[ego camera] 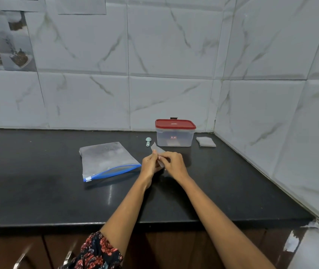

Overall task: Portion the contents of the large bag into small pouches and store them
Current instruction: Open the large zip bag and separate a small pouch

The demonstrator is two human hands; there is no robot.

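Black and glossy, the tabletop (38,191) is set into a corner of pale marble-patterned wall tiles (154,55). Above its middle a small translucent pouch (157,149) is held between both hands. The left hand (150,165) is seen with its fingers (154,153) curled and pinched on the pouch's near-left edge, while the right hand (174,165) is seen with its fingers (163,158) curled and pinched on the pouch from the other side; the two hands are touching each other around it. Whether the pouch is open or sealed cannot be told.

Just left of the hands, the large bag (104,160) is laid flat on the tabletop, frosted and clear, with a blue zip strip (114,171) along its near edge and a white slider (88,179) at the strip's left end. Its contents are seen only as a faint grey mass.

Behind the hands, near the back wall, a clear plastic container (174,137) is stood upright with a red lid (175,124) closed on it. A small pale green scoop (148,141) is laid just left of the container, and a flat stack of further small pouches (205,142) is laid just to its right, near the corner.

A floral sleeve (98,251) is seen on the left arm at the bottom edge, in front of brown cabinet doors (19,249).
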